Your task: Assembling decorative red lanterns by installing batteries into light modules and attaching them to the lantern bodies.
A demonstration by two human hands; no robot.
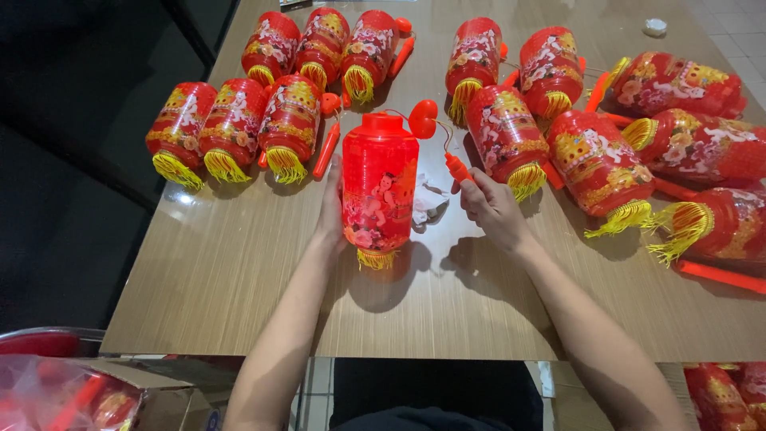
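Head view: a red lantern [380,187] with printed figures and a short yellow fringe at its near end stands tilted near the middle of the wooden worktop [239,271]. The left hand [329,209] lies flat against the lantern's left side, fingers spread along the wall and steadying it; that grip is a pressing hold rather than a closed fist. Just right of the lantern, the right hand [488,206] is clenched around a slim red stick handle [457,168], from which a thin wire runs up to a red heart-shaped piece [423,118] above the lantern's top cap. A bit of crumpled white wrapping [428,201] lies on the worktop between the lantern and the right hand.

Judging by its translucent, printed skin, the lantern is probably light and thin-walled, easily dented if squeezed; the stiffer places to take it look like the red top cap and the bottom ring above the fringe. The fringe is soft and would snag or bend. The wire link seems delicate, though it is too fine here to judge well.

Behind and to both sides of the lantern lie many finished lanterns [231,120] on their sides, some with red sticks beside them. Below the worktop's near-left corner, a cardboard box [171,395] holds more red pieces in plastic.
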